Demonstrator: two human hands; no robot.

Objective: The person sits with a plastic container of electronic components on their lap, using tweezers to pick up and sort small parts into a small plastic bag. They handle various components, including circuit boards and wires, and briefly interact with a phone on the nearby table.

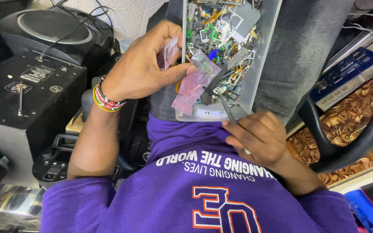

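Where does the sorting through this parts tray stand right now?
Done: left hand already holds small pink bags. In hand: right hand works tweezers at the tray edge. Left: the heap of small electronic parts in the tray looks unsorted.

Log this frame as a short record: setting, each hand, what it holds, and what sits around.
setting: seated person with a grey tray of mixed small electronic parts on the lap
left hand: holds small pink plastic bags over the tray, pinched by thumb and fingers
right hand: grips metal tweezers, tips pointing into the tray
wrist: beaded bracelet on the left
clothing: purple shirt
surroundings: black speaker box on the left, chair armrest on the right
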